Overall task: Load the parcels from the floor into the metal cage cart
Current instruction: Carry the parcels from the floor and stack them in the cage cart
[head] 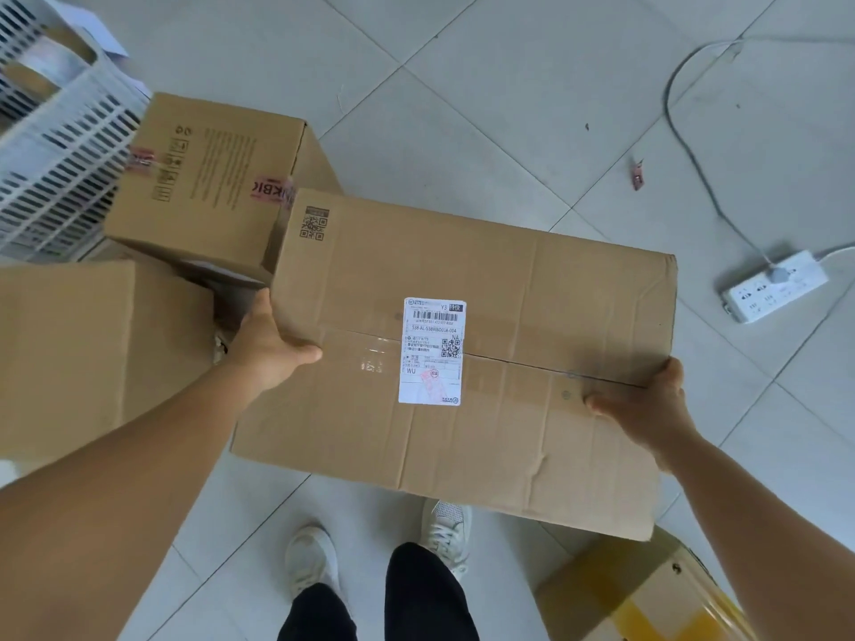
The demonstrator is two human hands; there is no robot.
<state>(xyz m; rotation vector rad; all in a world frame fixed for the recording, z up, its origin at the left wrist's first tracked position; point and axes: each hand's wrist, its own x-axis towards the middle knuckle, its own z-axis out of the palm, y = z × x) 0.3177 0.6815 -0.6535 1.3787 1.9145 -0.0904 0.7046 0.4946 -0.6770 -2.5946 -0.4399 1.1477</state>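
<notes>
Head view, both hands gripping a labelled parcel (thumbs on top), pale tiled floor, power strip.

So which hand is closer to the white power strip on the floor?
The right hand. It grips the big box's right end, below and left of the power strip. The left hand grips the opposite end, much farther away.
</notes>
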